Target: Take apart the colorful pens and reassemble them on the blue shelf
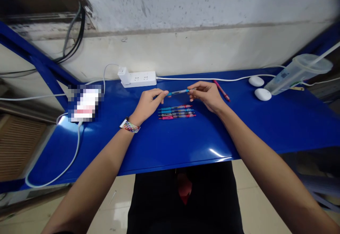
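Observation:
Between my two hands a pen (179,92) with a clear barrel and blue ends is held level, just above the blue tabletop. My left hand (151,101) pinches its left end between thumb and fingers. At the other end, my right hand (205,94) closes its fingertips on the pen. Below it, several pens (176,112) lie side by side in a stack of rows, with blue, grey and pink or red parts. A red pen (221,90) lies apart at a slant, just beyond my right hand.
A white power strip (140,79) with a plugged-in adapter sits against the wall. On the left is a blurred-out device (86,102) with a white cable. Two white rounded objects (262,94) and a translucent cup (289,74) stand at the right of the blue table (180,141).

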`<move>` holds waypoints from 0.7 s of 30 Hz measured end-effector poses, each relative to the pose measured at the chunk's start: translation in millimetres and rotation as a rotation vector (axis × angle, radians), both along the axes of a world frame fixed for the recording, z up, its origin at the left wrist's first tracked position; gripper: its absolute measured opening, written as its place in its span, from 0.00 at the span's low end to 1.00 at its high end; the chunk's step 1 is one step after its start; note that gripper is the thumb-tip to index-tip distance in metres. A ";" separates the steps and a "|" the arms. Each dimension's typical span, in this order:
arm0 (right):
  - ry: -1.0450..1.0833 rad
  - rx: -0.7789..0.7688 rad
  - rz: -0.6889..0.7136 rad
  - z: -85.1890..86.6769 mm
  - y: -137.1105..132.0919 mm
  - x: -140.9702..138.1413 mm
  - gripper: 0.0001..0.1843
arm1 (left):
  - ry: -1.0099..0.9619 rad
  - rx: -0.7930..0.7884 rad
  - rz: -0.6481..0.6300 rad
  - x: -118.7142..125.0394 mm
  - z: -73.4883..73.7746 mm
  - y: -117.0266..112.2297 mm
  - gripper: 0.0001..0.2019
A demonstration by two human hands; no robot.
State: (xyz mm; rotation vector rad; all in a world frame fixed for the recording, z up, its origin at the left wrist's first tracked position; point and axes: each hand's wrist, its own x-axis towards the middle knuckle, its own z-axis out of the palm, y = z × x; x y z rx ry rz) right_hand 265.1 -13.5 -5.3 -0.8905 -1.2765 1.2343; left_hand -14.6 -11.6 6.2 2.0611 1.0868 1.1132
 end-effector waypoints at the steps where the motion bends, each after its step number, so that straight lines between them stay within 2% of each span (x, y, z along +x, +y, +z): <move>1: 0.001 -0.005 -0.001 -1.3 0.0 0.3 0.16 | -0.038 -0.014 0.017 0.0 -2.0 0.3 0.09; 2: 0.001 -0.011 -0.005 -2.5 0.2 0.4 0.18 | -0.079 -0.019 0.029 -0.3 -3.7 0.7 0.06; 4: 0.002 -0.024 -0.012 -4.6 0.6 0.3 0.19 | -0.135 -0.017 0.047 -1.7 -5.8 1.7 0.09; 5: 0.005 -0.031 -0.012 -5.5 0.8 0.0 0.20 | -0.136 -0.025 0.055 -2.5 -6.3 2.1 0.06; 8: 0.014 -0.049 -0.002 -7.4 0.8 -1.3 0.20 | -0.119 -0.076 0.075 -4.3 -7.1 3.4 0.18; 11: 0.014 -0.063 -0.006 -7.8 0.7 -2.5 0.19 | -0.178 -0.059 0.053 -5.4 -8.8 5.2 0.09; 14: 0.029 -0.066 -0.018 -7.5 0.8 -2.6 0.18 | -0.148 -0.059 0.059 -6.8 -10.5 6.6 0.09; 16: 0.046 -0.064 -0.017 -7.5 0.9 -2.5 0.17 | -0.129 -0.090 0.088 -8.0 -11.3 7.0 0.17; 19: 0.055 -0.070 -0.011 -7.9 1.0 -2.5 0.16 | -0.178 -0.072 0.098 -9.4 -12.8 8.2 0.08; 21: 0.052 -0.072 -0.008 -8.0 1.1 -2.4 0.16 | -0.208 -0.072 0.074 -10.2 -14.1 9.8 0.12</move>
